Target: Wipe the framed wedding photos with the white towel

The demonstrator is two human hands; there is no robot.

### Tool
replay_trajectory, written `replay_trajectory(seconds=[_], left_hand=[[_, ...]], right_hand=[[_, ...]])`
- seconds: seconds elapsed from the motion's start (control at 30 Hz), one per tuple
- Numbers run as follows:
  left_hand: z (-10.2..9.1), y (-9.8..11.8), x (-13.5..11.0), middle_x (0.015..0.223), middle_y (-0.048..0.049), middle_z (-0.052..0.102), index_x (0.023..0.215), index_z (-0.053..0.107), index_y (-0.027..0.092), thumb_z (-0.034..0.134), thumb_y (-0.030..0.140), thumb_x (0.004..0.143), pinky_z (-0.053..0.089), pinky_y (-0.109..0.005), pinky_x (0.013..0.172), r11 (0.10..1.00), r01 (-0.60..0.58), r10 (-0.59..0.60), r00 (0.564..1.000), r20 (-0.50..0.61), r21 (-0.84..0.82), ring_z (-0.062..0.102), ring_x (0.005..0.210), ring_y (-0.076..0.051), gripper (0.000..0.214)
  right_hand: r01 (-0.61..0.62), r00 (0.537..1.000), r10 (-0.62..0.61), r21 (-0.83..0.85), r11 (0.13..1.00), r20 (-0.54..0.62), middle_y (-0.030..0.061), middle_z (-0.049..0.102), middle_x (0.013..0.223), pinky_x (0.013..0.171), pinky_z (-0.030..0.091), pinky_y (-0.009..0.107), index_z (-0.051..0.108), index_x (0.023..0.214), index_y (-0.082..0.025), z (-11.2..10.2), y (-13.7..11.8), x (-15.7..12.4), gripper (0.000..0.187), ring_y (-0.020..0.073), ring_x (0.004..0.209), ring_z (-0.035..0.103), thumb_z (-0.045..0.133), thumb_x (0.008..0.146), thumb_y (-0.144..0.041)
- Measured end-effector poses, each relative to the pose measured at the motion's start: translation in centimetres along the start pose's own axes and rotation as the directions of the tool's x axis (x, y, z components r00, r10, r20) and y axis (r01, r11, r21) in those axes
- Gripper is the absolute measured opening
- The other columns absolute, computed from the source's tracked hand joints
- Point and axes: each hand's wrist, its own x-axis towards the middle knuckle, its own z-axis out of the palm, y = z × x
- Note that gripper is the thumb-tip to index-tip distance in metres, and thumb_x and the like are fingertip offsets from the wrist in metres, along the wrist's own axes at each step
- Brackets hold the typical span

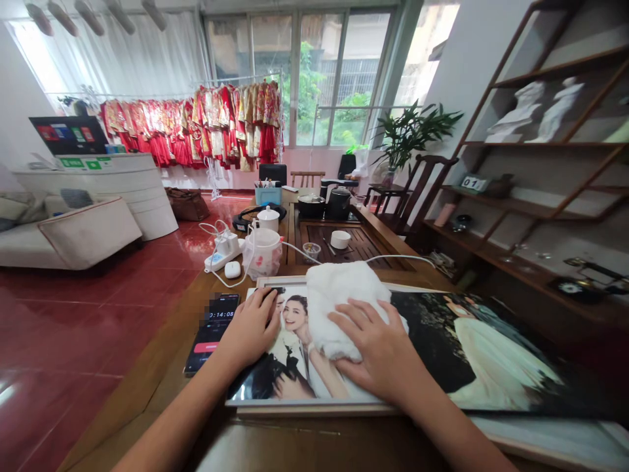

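White fluffy towel bunched under right hand.

Head cam, facing fwd + down, close range

Forward reach by the left hand is obstructed by a kettle and a power strip, and a phone is lying just beside it. Past the towel, the way to the tea tray is crossed by a low white cable, which can be passed over.
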Motion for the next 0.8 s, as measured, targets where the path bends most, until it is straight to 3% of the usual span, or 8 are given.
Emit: replay_trajectory(seconds=[0.1,0.2,0.27,0.33,0.47,0.57,0.67,0.8], left_hand=[[0.03,-0.02,0.01,0.145,-0.0114,0.045,0.138,0.047,0.016,0.036,0.035,0.100,0.036,-0.045,0.110,1.000,-0.001,0.001,1.000,-0.006,0.000,0.042,0.134,-0.027,0.044],[-0.01,-0.04,0.05,0.145,-0.0113,0.045,0.137,0.048,0.018,0.036,0.035,0.099,0.036,-0.045,0.109,1.000,-0.013,0.013,1.000,-0.007,-0.003,0.041,0.135,-0.027,0.043],[-0.06,-0.04,0.06,0.145,-0.0110,0.045,0.137,0.048,0.019,0.037,0.035,0.099,0.036,-0.045,0.110,1.000,-0.023,0.023,1.000,-0.002,-0.004,0.040,0.135,-0.027,0.042],[-0.11,-0.03,0.06,0.145,-0.0110,0.045,0.137,0.048,0.018,0.037,0.035,0.099,0.035,-0.044,0.110,1.000,-0.021,0.021,1.000,0.000,0.000,0.040,0.135,-0.027,0.042],[-0.11,0.00,0.02,0.145,-0.0112,0.045,0.137,0.047,0.016,0.036,0.036,0.100,0.035,-0.044,0.110,1.000,-0.007,0.007,1.000,-0.009,0.005,0.041,0.134,-0.027,0.044],[-0.02,-0.01,0.02,0.145,-0.0115,0.045,0.138,0.047,0.015,0.036,0.035,0.100,0.035,-0.045,0.111,1.000,-0.009,0.009,1.000,-0.007,0.009,0.040,0.135,-0.027,0.045],[0.09,-0.05,0.04,0.145,-0.0115,0.045,0.138,0.047,0.015,0.036,0.035,0.099,0.035,-0.046,0.110,1.000,-0.007,0.007,1.000,-0.009,0.008,0.040,0.135,-0.027,0.044],[0.03,-0.04,0.05,0.145,-0.0114,0.045,0.136,0.048,0.017,0.036,0.035,0.099,0.036,-0.046,0.109,1.000,-0.017,0.017,1.000,-0.016,-0.001,0.040,0.135,-0.027,0.043]], right_hand=[[0.098,0.995,-0.098,0.026,0.995,0.001,0.0087,0.061,0.127,0.104,0.015,0.061,0.057,0.125,-0.024,-0.03,-0.01,-0.10,0.049,0.0352,0.123,0.046,0.060,0.079,-0.041],[0.262,0.964,-0.266,0.105,0.959,0.023,0.0059,0.060,0.129,0.107,0.010,0.058,0.053,0.128,-0.027,-0.21,-0.28,-0.24,0.053,0.0318,0.125,0.045,0.059,0.079,-0.044],[0.306,0.950,-0.312,0.131,0.943,0.029,0.0049,0.060,0.130,0.108,0.009,0.056,0.051,0.130,-0.028,-0.32,-0.43,-0.26,0.054,0.0307,0.126,0.044,0.058,0.079,-0.045],[0.277,0.959,-0.282,0.125,0.953,0.026,0.0056,0.060,0.130,0.108,0.010,0.056,0.052,0.129,-0.028,-0.37,-0.45,-0.19,0.054,0.0307,0.126,0.045,0.059,0.078,-0.046],[0.089,0.996,-0.089,0.066,0.994,0.000,0.0079,0.061,0.128,0.104,0.016,0.057,0.056,0.124,-0.026,-0.23,0.00,0.09,0.049,0.0327,0.122,0.048,0.061,0.077,-0.041],[-0.004,0.999,0.004,0.024,1.000,-0.032,0.0098,0.061,0.127,0.102,0.019,0.058,0.058,0.122,-0.024,-0.01,0.37,0.19,0.046,0.0342,0.121,0.048,0.060,0.078,-0.037],[0.039,0.999,-0.038,0.036,0.999,-0.020,0.0092,0.061,0.126,0.103,0.017,0.059,0.057,0.123,-0.025,0.04,0.25,0.11,0.046,0.0342,0.121,0.047,0.060,0.078,-0.037],[0.200,0.979,-0.204,0.113,0.973,0.018,0.0076,0.059,0.129,0.108,0.009,0.057,0.053,0.127,-0.027,-0.31,-0.55,-0.17,0.051,0.0315,0.126,0.043,0.059,0.078,-0.041]])
